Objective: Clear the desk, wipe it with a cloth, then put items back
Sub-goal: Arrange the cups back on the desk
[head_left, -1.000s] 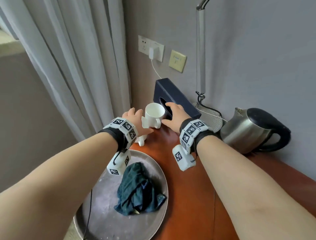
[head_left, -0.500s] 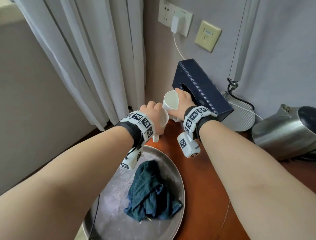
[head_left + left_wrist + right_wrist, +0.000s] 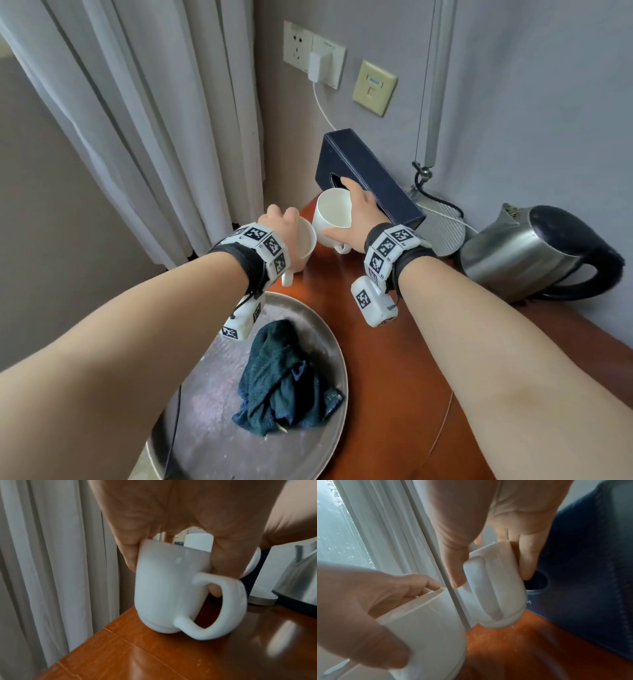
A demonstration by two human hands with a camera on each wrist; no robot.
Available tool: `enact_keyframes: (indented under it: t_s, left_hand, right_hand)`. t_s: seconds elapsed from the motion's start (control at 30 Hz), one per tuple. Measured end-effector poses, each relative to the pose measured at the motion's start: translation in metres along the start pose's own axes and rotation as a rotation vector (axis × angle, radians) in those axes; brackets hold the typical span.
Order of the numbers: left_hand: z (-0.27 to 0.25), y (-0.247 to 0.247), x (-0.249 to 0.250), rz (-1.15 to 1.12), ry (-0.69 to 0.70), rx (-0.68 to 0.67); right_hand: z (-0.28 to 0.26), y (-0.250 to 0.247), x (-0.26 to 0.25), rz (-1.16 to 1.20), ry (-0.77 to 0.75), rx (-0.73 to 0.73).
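Two white mugs are held at the far left corner of the orange-brown desk (image 3: 394, 377). My left hand (image 3: 281, 219) grips the left mug (image 3: 305, 245) by its rim from above. The left wrist view shows that mug (image 3: 164, 592) tilted, its base just over the desk corner. My right hand (image 3: 356, 212) grips the right mug (image 3: 334, 210) the same way. The right wrist view shows that mug (image 3: 496, 588) tilted just above the wood beside the dark blue tissue box (image 3: 370, 171). A dark teal cloth (image 3: 284, 377) lies crumpled on a round metal tray (image 3: 212, 411).
A steel kettle (image 3: 534, 253) with a black handle stands at the right by the wall. A lamp base (image 3: 445, 233) sits between it and the tissue box. White curtains (image 3: 154, 120) hang left of the desk. A charger (image 3: 320, 65) and its cable are on the wall.
Both hands have closed on the mugs' rims, and the mugs now sit tilted in the grips. The head view has moved closer and looks further down.
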State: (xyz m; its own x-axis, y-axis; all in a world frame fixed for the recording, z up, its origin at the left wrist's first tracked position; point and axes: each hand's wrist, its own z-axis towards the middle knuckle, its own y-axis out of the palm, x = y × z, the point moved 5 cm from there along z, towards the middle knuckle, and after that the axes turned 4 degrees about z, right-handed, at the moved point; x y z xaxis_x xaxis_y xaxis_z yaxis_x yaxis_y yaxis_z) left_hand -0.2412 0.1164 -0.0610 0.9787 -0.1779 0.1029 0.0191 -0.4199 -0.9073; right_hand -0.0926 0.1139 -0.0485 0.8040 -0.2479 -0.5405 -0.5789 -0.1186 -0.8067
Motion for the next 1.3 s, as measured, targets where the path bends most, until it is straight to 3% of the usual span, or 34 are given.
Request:
enact_keyframes:
  t_s: [0.23,0.53,0.87,1.3]
  left_hand:
    - [-0.042,-0.020,0.028,0.027,0.082,0.063]
    - [-0.108,-0.030,0.107,0.083,0.268,0.094]
    - [-0.197,-0.013,0.250,0.194,0.504,0.121]
    - [-0.326,0.087,0.454,0.236,0.708,0.036]
  right_hand:
    - [-0.057,-0.034,0.016,-0.009,0.013,0.034]
    - [-0.164,-0.092,0.083,-0.083,0.110,0.119]
    - [-0.308,-0.160,0.193,-0.015,0.297,0.250]
    - [-0.504,-0.210,0.364,-0.035,0.533,0.295]
